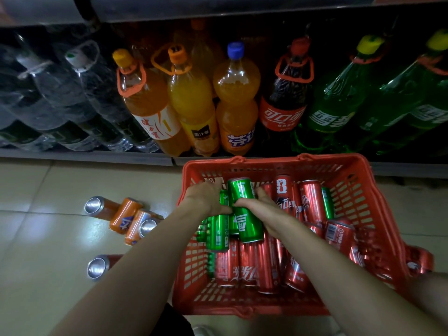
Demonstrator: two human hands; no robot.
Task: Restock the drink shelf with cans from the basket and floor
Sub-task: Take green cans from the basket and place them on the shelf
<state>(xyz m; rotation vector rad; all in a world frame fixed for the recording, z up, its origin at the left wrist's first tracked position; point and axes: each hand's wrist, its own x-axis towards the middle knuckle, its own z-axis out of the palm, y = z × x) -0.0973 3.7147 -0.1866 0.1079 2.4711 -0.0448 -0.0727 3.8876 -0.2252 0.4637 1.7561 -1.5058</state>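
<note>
Both hands [232, 202] hide fingers behind green cans [244, 209] in basket [363, 180].

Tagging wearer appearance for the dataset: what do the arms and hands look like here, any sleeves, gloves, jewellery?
Both forearms are bare up to the frame edge: no sleeves or gloves show. The left hand seems to have something small and shiny on one finger, perhaps a ring; too blurred to be sure. The right hand shows nothing worn. No watch or wristband on either wrist.

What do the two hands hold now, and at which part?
The right hand grips a green can around its middle. The left hand reaches among other green cans; its hold cannot be told.
</note>
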